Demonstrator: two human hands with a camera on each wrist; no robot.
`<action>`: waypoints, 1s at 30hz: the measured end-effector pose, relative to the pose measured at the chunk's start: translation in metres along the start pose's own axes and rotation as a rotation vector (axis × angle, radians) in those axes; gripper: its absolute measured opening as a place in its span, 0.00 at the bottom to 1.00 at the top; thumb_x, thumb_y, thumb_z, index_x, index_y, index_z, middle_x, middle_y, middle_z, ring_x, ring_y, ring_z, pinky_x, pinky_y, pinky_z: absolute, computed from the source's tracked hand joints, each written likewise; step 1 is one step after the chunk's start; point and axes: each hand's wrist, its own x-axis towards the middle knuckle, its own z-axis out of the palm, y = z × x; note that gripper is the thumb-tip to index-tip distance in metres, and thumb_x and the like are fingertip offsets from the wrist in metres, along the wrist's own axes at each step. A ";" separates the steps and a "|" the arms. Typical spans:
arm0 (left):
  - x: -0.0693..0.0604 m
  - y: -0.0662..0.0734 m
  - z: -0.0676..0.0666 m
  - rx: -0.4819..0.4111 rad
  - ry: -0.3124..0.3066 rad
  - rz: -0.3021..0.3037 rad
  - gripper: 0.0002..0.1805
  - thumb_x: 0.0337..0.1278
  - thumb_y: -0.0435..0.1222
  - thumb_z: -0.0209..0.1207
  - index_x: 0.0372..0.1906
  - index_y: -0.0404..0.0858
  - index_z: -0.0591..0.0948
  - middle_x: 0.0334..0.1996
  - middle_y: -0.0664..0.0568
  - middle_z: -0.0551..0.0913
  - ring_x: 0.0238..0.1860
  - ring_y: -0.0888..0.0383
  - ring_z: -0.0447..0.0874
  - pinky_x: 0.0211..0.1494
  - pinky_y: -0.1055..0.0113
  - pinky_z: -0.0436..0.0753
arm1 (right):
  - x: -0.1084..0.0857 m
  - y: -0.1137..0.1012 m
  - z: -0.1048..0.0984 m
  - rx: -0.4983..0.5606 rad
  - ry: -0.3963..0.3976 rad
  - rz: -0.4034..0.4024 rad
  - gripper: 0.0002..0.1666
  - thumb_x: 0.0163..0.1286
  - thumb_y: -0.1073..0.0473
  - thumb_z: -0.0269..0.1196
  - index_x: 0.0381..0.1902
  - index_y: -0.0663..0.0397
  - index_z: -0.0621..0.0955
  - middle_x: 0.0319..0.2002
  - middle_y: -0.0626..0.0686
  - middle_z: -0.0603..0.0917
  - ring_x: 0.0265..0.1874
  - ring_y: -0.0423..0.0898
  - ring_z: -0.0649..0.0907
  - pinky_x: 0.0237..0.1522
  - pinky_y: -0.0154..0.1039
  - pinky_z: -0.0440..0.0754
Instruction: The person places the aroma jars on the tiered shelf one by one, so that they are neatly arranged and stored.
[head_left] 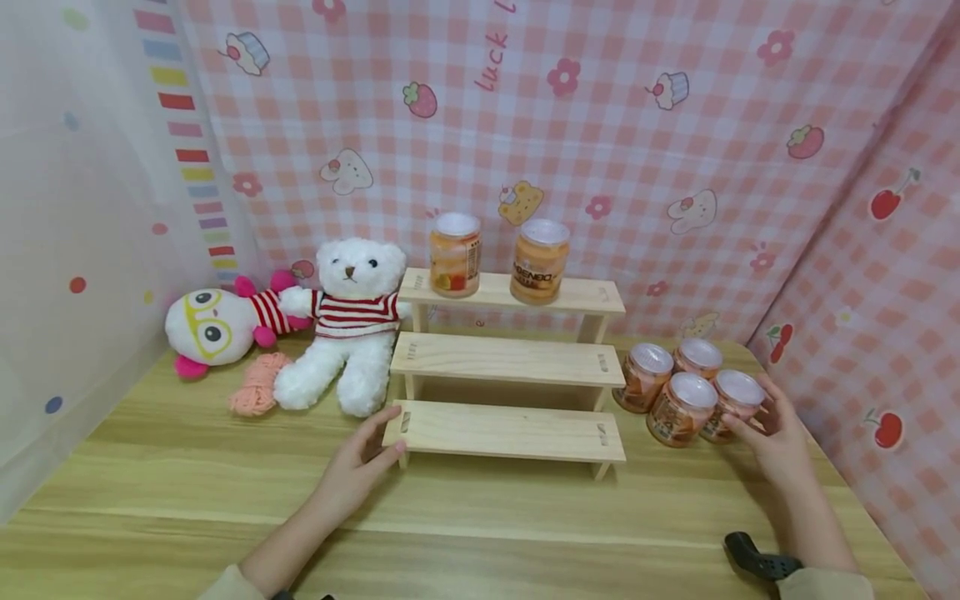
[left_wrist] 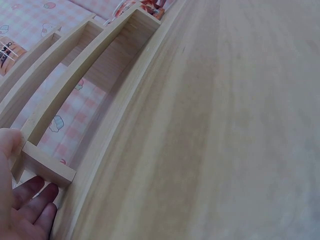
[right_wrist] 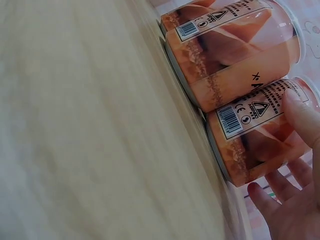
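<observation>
In front of me there's a big cloth wall [head_left: 480, 150] w/ pink & white checks. It's got strawberries [head_left: 420, 100], cupcakes [head_left: 251, 53], flowers [head_left: 564, 77] & the word "luck" [head_left: 491, 62]. On my R there's more pink check cloth [head_left: 888, 292] w/ red cherries [head_left: 887, 204]. On my L there's white cloth [head_left: 90, 208] w/ dots [head_left: 78, 285] in diff. colors, & bright bars [head_left: 176, 102] go down its edge. The counter [head_left: 525, 542] is yellowy wood w/ long stripes. Light's soft & pretty even.

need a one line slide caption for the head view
Left hand on a three-step wooden shelf, right hand gripping one of four jars beside it, two more jars on top
</observation>
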 end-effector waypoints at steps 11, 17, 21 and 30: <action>-0.001 0.000 0.000 -0.008 -0.001 -0.009 0.27 0.64 0.38 0.60 0.66 0.37 0.69 0.69 0.41 0.63 0.68 0.43 0.56 0.68 0.55 0.60 | -0.001 -0.001 0.003 -0.075 0.057 -0.025 0.45 0.63 0.76 0.61 0.74 0.59 0.55 0.49 0.31 0.70 0.44 0.26 0.73 0.40 0.16 0.73; 0.000 0.001 0.000 -0.001 -0.001 0.001 0.27 0.65 0.38 0.59 0.66 0.37 0.69 0.68 0.42 0.64 0.68 0.43 0.57 0.68 0.53 0.60 | -0.003 -0.008 0.004 -0.023 0.080 -0.023 0.44 0.63 0.74 0.63 0.73 0.54 0.58 0.50 0.34 0.72 0.45 0.28 0.74 0.40 0.17 0.75; 0.000 0.001 0.000 0.003 0.001 -0.003 0.27 0.64 0.38 0.60 0.66 0.37 0.70 0.68 0.42 0.64 0.68 0.43 0.57 0.68 0.54 0.61 | -0.004 -0.016 0.003 -0.123 0.114 -0.016 0.44 0.63 0.72 0.64 0.73 0.50 0.60 0.49 0.34 0.72 0.46 0.28 0.73 0.42 0.16 0.74; 0.000 0.000 0.000 -0.005 0.002 -0.005 0.27 0.65 0.39 0.59 0.66 0.37 0.69 0.69 0.42 0.64 0.68 0.44 0.57 0.68 0.54 0.60 | 0.001 -0.036 0.001 -0.223 0.210 -0.007 0.43 0.62 0.71 0.65 0.72 0.46 0.63 0.49 0.34 0.73 0.45 0.28 0.74 0.42 0.16 0.73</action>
